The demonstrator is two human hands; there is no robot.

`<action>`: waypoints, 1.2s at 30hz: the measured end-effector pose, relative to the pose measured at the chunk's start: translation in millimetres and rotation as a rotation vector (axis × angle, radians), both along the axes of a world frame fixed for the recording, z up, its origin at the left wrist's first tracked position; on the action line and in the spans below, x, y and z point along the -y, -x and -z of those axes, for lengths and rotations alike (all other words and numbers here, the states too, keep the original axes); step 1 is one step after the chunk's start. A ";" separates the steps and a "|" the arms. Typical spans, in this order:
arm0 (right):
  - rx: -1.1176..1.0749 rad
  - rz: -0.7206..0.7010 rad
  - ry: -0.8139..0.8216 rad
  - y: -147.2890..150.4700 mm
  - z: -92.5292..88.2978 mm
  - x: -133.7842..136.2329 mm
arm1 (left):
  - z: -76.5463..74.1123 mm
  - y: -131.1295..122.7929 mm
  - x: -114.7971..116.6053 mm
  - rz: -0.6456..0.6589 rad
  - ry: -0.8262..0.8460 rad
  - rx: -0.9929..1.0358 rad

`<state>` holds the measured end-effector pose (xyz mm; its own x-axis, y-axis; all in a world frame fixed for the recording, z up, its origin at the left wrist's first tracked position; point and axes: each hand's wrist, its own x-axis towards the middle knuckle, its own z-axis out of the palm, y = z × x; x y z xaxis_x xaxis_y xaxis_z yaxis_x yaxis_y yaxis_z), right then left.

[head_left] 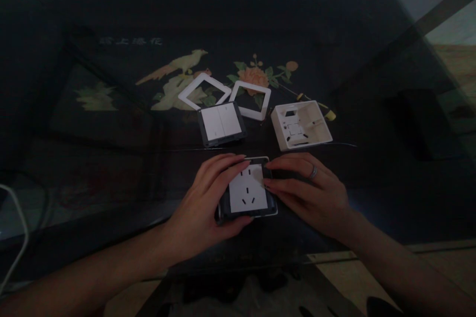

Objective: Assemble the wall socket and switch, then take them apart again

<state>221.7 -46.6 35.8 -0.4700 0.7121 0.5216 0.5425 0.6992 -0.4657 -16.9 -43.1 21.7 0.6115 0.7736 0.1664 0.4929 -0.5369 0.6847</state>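
Note:
A wall socket (248, 198) with a white slotted face and dark frame sits at the table's near side, over a white box whose rim shows around it. My left hand (211, 195) grips it from the left, fingers across the top edge and thumb along the bottom. At its right edge, my right hand (312, 193), with a ring on one finger, has closed fingertips pressed against the dark frame. Whether those fingertips hold anything small is hidden. Just beyond lies a white two-rocker wall switch (222, 123) in a dark frame.
Two white cover frames (267, 104) lie behind the switch, one touching it. An open white mounting box (280, 129) stands to the right. The dark glossy table (148, 168) carries a bird-and-flower picture. A white cable (25, 237) hangs at the left edge.

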 end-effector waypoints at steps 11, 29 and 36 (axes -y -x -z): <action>-0.217 0.176 0.387 2.8 -2.4 2.4 | -0.2 0.3 -0.1 0.007 0.007 0.002; -0.159 0.141 0.324 5.0 -1.1 3.4 | -1.0 0.5 0.0 0.008 0.029 0.007; -0.191 0.167 0.424 6.0 -3.7 2.1 | -1.9 0.9 -2.3 0.016 0.040 0.019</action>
<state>215.8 -48.7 39.5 -0.2558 0.9377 0.2351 0.5077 0.3373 -0.7928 -17.8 -40.8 23.6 0.6211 0.7698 0.1470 0.4712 -0.5167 0.7148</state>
